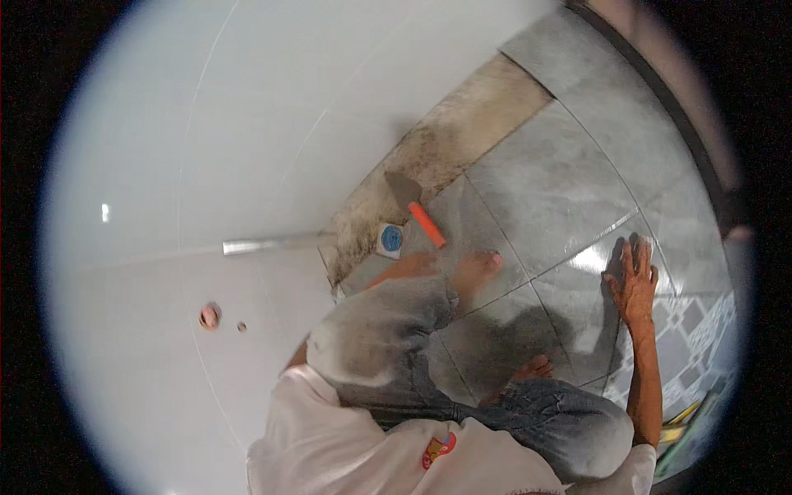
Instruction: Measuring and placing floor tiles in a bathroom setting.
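Observation:
My right hand lies palm down on a glossy grey floor tile, fingers spread, holding nothing. Beyond my bent left knee shows a strip of bare skin that seems to be my left forearm or hand; its fingers cannot be made out. Close to it lies a small white square piece with a blue round face. A trowel with an orange handle rests just past that, its blade pointing toward the wall on a bare, stained strip of floor.
A white wall rises on the left, with a short metal pipe and a round pipe opening. My bare foot stands on the tiles. Patterned tiles and yellow-and-green items are at the lower right.

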Tool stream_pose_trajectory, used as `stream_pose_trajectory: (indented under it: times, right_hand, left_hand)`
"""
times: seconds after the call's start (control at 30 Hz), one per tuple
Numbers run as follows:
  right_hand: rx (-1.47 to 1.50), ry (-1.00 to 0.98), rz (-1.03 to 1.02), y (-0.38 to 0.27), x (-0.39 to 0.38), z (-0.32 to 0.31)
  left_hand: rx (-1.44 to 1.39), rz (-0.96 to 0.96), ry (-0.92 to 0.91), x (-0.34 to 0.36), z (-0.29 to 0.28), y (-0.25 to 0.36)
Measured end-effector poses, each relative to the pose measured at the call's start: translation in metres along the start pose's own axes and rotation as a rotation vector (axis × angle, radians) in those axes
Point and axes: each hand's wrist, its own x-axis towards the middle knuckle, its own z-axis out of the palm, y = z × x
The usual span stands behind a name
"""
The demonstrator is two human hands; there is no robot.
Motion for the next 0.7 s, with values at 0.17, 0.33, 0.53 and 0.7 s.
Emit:
stream_pose_trajectory:
  times: [0.17,0.33,0.53,0.7]
  right_hand:
    - [-0.089,-0.143,-0.083,0.019,0.027,0.013]
    - [-0.076,-0.413,-0.171,-0.045,0.015,0.107]
    - [-0.929,-0.129,-0.352,0.195,0.109,0.132]
    - [-0.352,-0.664,-0.256,0.019,0.113,0.052]
  left_hand:
    - [0.152,0.143,0.767,0.006,0.039,-0.024]
    - [0.244,-0.454,0.388,-0.168,0.085,-0.066]
    - [-0.927,-0.969,0.485,-0.231,0.093,-0.028]
    - [-0.791,-1.187,0.372,-0.29,0.131,-0.007]
